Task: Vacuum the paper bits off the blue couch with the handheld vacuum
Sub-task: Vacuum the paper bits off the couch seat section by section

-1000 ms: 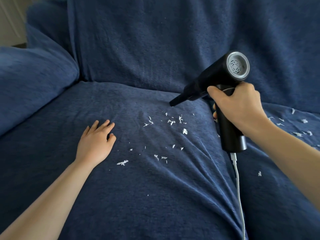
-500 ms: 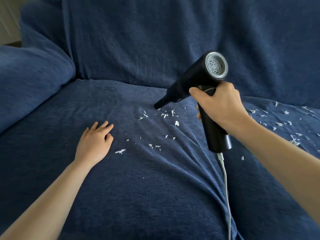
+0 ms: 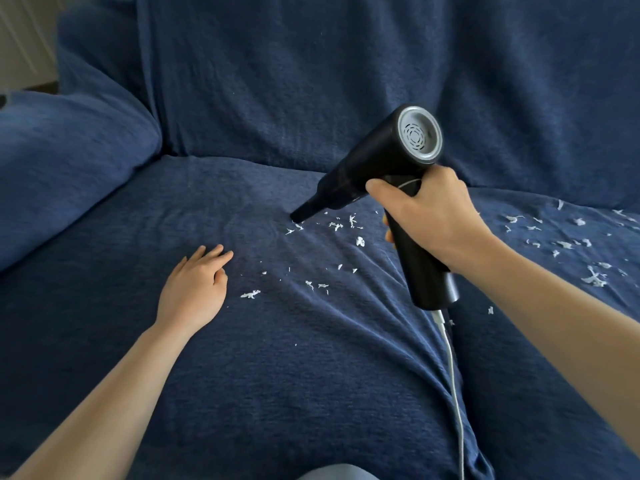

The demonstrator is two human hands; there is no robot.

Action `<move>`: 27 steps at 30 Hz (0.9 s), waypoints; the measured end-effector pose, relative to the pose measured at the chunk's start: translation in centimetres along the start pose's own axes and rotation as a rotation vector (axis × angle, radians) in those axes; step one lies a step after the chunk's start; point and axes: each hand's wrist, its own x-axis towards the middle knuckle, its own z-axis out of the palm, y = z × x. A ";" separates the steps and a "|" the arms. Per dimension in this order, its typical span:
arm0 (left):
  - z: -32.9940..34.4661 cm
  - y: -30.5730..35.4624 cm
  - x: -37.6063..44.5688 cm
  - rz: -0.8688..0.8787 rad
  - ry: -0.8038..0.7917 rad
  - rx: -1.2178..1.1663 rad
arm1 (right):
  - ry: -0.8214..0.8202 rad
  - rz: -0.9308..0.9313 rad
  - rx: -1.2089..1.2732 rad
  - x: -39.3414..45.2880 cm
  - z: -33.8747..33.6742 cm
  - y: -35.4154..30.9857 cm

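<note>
The right hand (image 3: pixel 434 216) grips the upright handle of the black handheld vacuum (image 3: pixel 391 174), fingers curled round it; a white cable (image 3: pixel 452 372) hangs from the handle's base. The nozzle tip (image 3: pixel 298 215) sits at, or just above, the seat of the blue couch (image 3: pixel 242 98), at the far-left edge of the central scatter of paper bits (image 3: pixel 332 237); contact cannot be confirmed. The left hand (image 3: pixel 194 285) lies flat on the seat fabric, fingers straight and holding nothing, with one larger scrap (image 3: pixel 250 294) just beside it.

Progress, as judged: early. Most of the central scatter remains on the cushion, and a second patch (image 3: pixel 571 242) on the right-hand seat appears untouched.

Markings: no brand, label or legible writing shows on the vacuum or cable.
</note>
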 end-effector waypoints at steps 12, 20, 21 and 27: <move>-0.4 0.1 -1.0 0.001 0.010 -0.006 | 0.004 -0.080 -0.100 -1.8 -0.3 -0.8; -1.2 -0.4 -2.3 0.038 -0.032 0.076 | -0.038 -0.062 -0.049 -3.6 -1.1 -1.7; -1.3 -0.5 -2.5 0.041 -0.041 0.086 | -0.037 -0.080 -0.081 -3.8 -1.0 -1.6; -1.9 -0.9 -3.9 0.027 -0.074 0.157 | -0.073 -0.051 -0.028 -4.7 -1.4 -1.6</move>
